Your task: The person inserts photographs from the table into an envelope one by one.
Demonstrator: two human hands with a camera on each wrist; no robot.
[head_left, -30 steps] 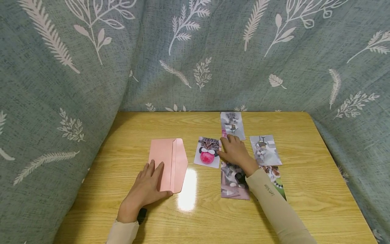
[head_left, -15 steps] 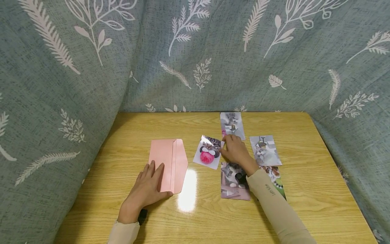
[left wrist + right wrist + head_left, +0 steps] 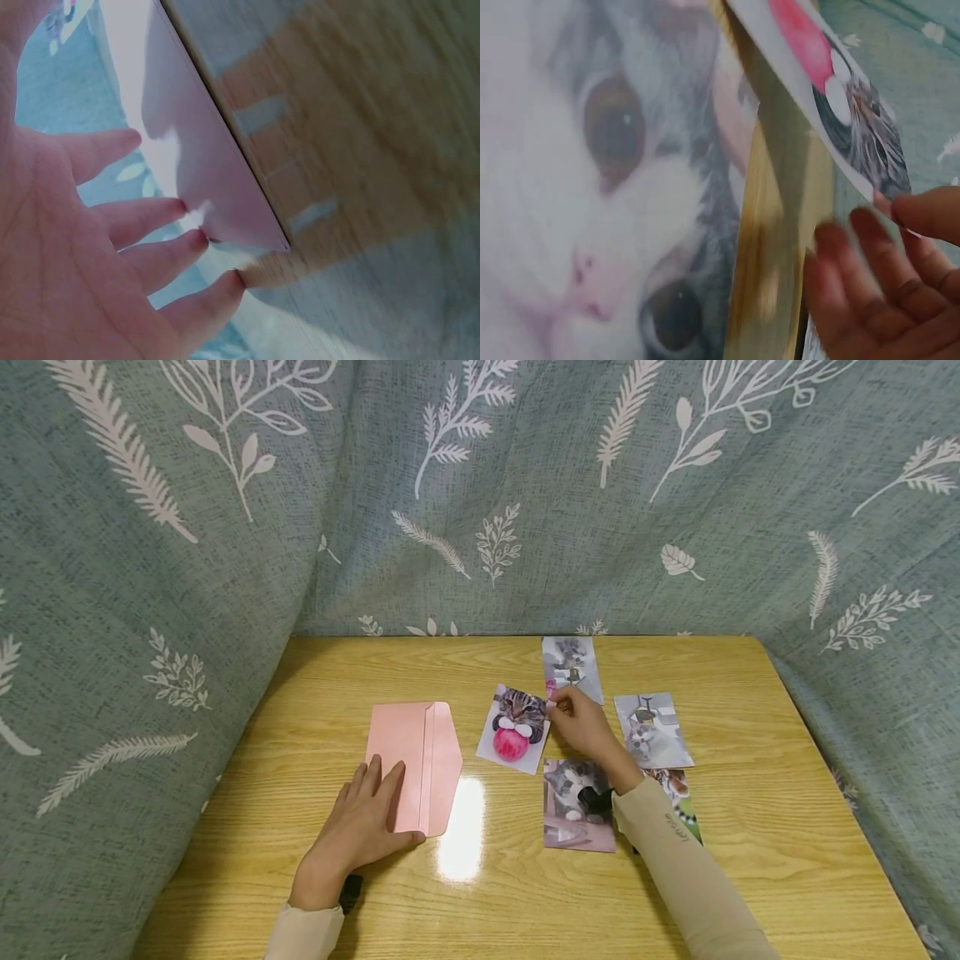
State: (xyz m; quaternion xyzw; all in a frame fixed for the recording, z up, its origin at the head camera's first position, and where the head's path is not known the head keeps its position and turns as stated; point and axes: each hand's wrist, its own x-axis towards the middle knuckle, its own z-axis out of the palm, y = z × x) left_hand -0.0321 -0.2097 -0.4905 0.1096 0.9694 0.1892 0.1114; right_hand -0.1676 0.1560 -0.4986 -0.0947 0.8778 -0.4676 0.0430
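Note:
My left hand (image 3: 360, 822) rests with spread, straight fingers on the left part of a pink envelope (image 3: 408, 760), its flap unfolded to the right. In the left wrist view the fingertips (image 3: 196, 240) lie along the envelope's edge. A cat picture card (image 3: 512, 731) with a pink ball is pinched at its right corner between the thumb and fingers of my right hand (image 3: 583, 725). The right wrist view shows that card (image 3: 840, 94) tilted up off the table. Below my right hand lies a card with a grey-and-white kitten (image 3: 573, 818).
Another cat card (image 3: 572, 664) lies at the table's back edge. To the right are a grey-white cat card (image 3: 654, 731) and a green tiger-cub card (image 3: 684, 810) partly under the right sleeve. A leaf-patterned curtain (image 3: 480, 527) hangs behind the wooden table (image 3: 750, 827).
My right hand has closed its thumb and fingers on the pink-ball cat card's corner. The card has turned clockwise and its right side has risen. My left hand stays in place.

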